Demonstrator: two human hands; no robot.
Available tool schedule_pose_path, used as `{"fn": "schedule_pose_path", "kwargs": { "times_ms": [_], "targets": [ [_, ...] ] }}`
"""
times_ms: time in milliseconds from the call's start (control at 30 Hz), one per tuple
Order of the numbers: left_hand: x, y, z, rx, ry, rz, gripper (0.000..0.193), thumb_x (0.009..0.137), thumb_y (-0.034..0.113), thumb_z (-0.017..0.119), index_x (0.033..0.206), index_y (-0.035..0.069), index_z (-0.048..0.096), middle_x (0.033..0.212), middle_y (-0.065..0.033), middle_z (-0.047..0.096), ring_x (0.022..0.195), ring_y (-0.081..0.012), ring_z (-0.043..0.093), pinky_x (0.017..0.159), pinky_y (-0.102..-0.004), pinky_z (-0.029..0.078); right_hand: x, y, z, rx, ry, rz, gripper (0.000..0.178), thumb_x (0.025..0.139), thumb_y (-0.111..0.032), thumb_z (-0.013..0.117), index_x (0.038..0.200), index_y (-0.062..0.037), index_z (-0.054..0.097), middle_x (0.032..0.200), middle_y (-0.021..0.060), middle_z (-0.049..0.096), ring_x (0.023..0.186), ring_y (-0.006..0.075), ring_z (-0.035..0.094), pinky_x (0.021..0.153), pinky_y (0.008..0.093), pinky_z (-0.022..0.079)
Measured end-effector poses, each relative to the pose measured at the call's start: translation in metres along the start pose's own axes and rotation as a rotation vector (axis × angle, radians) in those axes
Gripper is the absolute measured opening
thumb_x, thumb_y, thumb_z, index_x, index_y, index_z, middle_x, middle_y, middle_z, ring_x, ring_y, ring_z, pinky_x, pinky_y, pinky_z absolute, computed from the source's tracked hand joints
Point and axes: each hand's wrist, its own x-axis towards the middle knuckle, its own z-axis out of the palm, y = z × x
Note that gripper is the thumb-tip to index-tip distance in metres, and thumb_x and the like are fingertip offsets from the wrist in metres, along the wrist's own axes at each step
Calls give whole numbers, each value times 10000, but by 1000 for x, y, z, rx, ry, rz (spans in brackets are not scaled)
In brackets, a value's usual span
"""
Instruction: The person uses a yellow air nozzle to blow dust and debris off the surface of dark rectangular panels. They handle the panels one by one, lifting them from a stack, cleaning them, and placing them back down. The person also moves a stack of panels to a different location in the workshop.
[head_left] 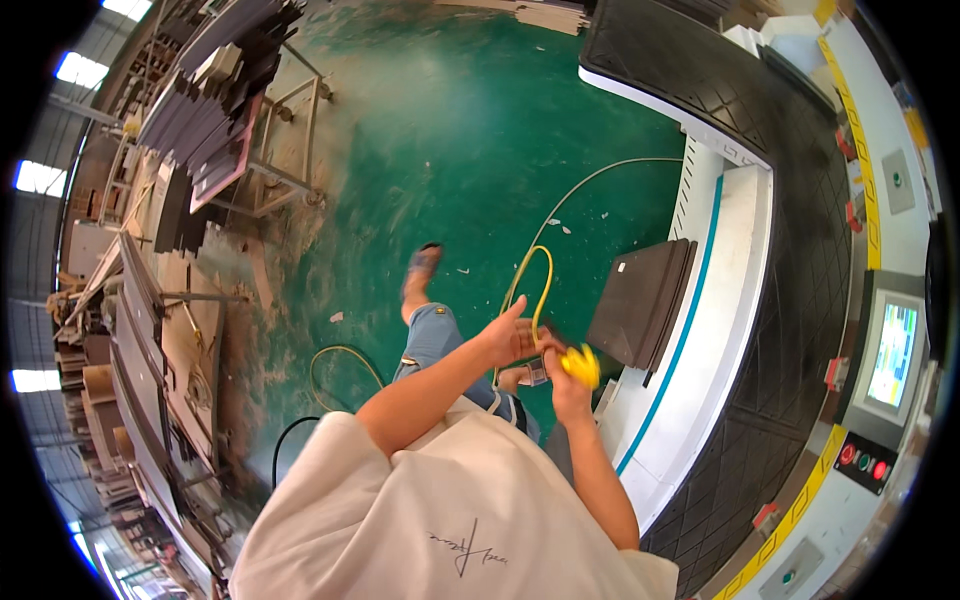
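A yellow hose (546, 280) loops up from the green floor and comes down between my two hands. My right hand (571, 395) is closed around its end, where a bright yellow piece (580, 367) shows, smeared by motion; its exact shape is unclear. Beside it, my left hand (508, 337) has its thumb raised and its fingers apart, close to the hose. Whether those fingertips touch the hose I cannot tell. To the right of my hands, a stack of dark brown panels (640, 305) leans against the white machine base (690, 400).
A machine with a black ribbed bed (800, 400) curves along my right, with a screen (892, 352) and a button panel (864, 461). Racked panels (205, 140) and long boards (150, 360) line the left. Hose (345, 350) also trails across the floor near my legs.
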Motion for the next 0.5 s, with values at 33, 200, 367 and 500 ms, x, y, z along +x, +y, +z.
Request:
{"fn": "schedule_pose_path", "kwargs": {
  "times_ms": [33,200,367,500],
  "targets": [
    [25,11,-23,-69,29,66,478,1031,501,560,1103,35,638,922,-81,662,780,-196,663,710,-339,571,-12,-6,-5,10,-101,61,137,1059,-92,543,1101,-16,649,1095,53,691,997,145,644,917,302,504],
    [-9,171,-61,-267,326,578,68,955,124,651,960,81,600,743,-26,500,555,-148,478,487,-297,437,-33,-29,-83,-79,13,102,111,1074,-102,530,1052,-40,619,1088,82,677,1052,180,650,982,329,507],
    [-195,260,-231,-506,617,1054,66,977,70,622,1024,39,587,799,-19,452,567,-140,420,475,-278,366,12,-42,-193,1,221,150,135,1077,-186,570,1142,-68,564,1057,91,645,1107,222,650,990,380,544],
    [-336,163,-393,-846,759,1137,309,1065,263,551,803,135,451,598,43,328,442,-92,297,387,-238,276,95,-89,-232,-101,442,104,208,1079,-185,562,1225,-37,570,1124,110,672,1104,234,656,939,373,553]
  ]
}}
